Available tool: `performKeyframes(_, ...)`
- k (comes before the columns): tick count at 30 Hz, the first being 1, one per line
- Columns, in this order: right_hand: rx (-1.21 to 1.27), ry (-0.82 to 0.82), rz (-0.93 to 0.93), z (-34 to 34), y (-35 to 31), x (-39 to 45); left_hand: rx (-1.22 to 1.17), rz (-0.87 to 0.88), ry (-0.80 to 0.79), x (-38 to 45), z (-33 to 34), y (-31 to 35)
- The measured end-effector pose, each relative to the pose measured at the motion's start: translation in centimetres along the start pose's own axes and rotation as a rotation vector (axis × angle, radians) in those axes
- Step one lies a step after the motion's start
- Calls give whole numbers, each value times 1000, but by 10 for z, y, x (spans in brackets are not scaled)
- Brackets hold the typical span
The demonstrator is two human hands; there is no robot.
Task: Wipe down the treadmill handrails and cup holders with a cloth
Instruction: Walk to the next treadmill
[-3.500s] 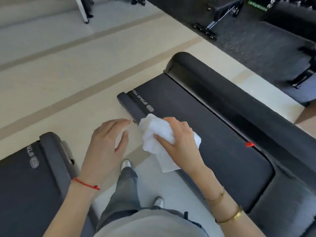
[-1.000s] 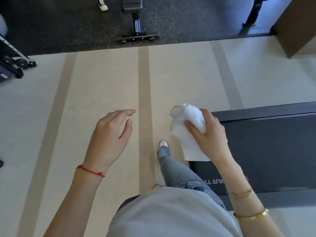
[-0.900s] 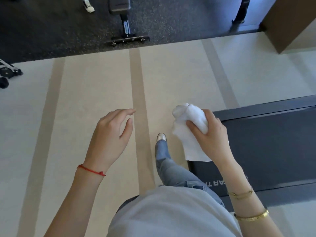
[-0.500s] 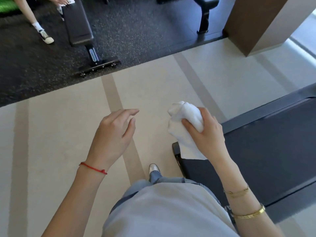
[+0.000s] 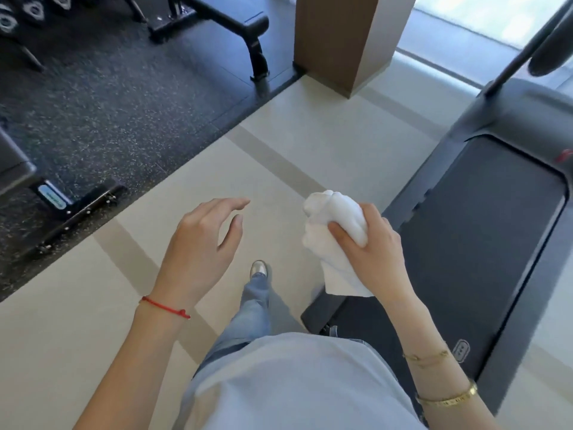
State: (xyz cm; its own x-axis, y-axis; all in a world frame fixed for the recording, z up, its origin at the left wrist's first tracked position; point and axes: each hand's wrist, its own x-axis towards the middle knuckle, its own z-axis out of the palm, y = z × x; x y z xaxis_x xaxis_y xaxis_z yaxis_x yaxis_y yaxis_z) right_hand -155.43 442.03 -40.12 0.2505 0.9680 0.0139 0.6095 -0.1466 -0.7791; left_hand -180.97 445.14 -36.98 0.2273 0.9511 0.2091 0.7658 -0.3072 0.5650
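Note:
My right hand (image 5: 376, 249) grips a bunched white cloth (image 5: 333, 231) in the air, above the left edge of a dark treadmill (image 5: 483, 237) that runs up the right side of the view. The treadmill's upright post and a dark rounded handrail end (image 5: 548, 48) show at the top right corner. My left hand (image 5: 201, 243) hovers over the pale floor with relaxed fingers and holds nothing. No cup holders are in view.
A brown pillar (image 5: 338, 35) stands ahead at top centre. Black rubber flooring with a weight bench (image 5: 217, 23) and a bench foot (image 5: 71, 212) fills the upper left. My legs stand on the beige striped floor (image 5: 279, 156) beside the treadmill.
My view has swung right and up: the pillar, the treadmill's front and its upright have come into sight. Both hands keep their pose, the right still gripping the cloth.

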Motion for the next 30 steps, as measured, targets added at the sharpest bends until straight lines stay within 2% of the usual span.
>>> performKeyframes(3, -1, 77, 49, 19, -13, 53, -27, 61, -55, 73, -1, -25)
performKeyframes(7, 23, 217, 88, 37, -34, 121, -33, 235, -129, 179, -2, -47)
performKeyframes(12, 6, 385, 189, 40, -51, 183, -69, 410, -246, 291, 7, -47)
performKeyframes(19, -8, 623, 292, 13, -54, 252, -186, 586, -411, 406, 51, -15)
performKeyframes(24, -22, 752, 339, -16, -39, 304, -234, 755, -443, 480, 99, 22)
performKeyframes(30, -48, 860, 395, -61, -11, 366, -308, 862, -447, 565, 157, 82)
